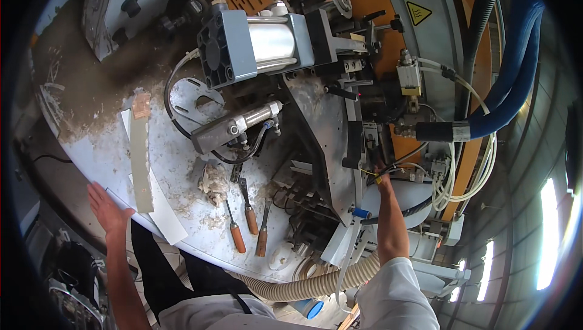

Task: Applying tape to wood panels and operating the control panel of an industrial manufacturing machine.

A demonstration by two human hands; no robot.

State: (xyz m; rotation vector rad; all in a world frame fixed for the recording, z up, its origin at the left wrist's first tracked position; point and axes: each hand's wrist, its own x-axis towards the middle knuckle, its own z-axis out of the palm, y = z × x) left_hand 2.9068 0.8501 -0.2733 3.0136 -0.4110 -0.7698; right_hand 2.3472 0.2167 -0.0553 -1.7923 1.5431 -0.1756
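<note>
My left hand [107, 209] lies at the left rim of the white, dirt-streaked machine table [176, 199], its fingers stretched out and holding nothing. Just to its right are a greenish-grey strip [141, 163] and a white strip [163, 208], which juts over the edge. My right arm reaches far into the machine, and my right hand [380, 172] is among dark metal parts beside a black plate [328, 154]. A thin yellow piece [378, 179] shows at that hand. Its fingers are mostly hidden in shadow, so what they touch cannot be made out.
Several wooden-handled tools, one a chisel [263, 233], lie mid-table near a crumpled dirty wad [214, 184]. Above stands a large pneumatic cylinder [267, 41], with a smaller cylinder [237, 128] below. A thick blue hose [507, 102] and white tubes [483, 178] hang right; a ribbed hose [316, 286] runs near my body.
</note>
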